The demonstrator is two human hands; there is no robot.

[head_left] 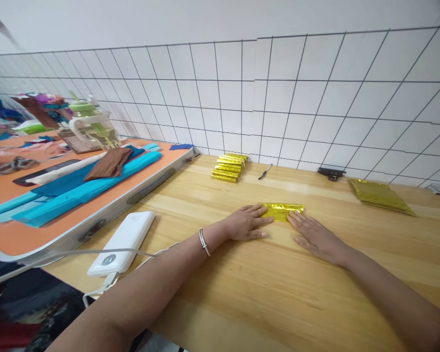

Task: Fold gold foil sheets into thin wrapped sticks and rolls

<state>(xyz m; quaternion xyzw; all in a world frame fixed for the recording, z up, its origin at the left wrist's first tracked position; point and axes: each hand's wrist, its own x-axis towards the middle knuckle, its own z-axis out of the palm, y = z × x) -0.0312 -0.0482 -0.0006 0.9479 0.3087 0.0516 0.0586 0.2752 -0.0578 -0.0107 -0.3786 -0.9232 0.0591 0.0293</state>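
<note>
A strip of shiny gold foil paper [278,213] lies flat on the wooden table [220,293], its far edge looking folded or rolled. My left hand [246,222] rests on its left end with the fingers stretched out. On the right end lie the extended fingers of my right hand [315,235]. Both palms face down, and the hands are apart with the foil showing between them. Farther back, near the wall, sits a stack of folded gold foil pieces [229,167]. To the right is a flat gold sheet [381,195].
A white power bank [122,242] with a cable lies left of my left arm. Beyond it, an orange-topped table [139,200] holds blue rolls [91,186], brown material [108,164] and a green-lidded bottle [95,124]. A small pen-like tool [265,172] and a black clip [332,173] lie near the tiled wall.
</note>
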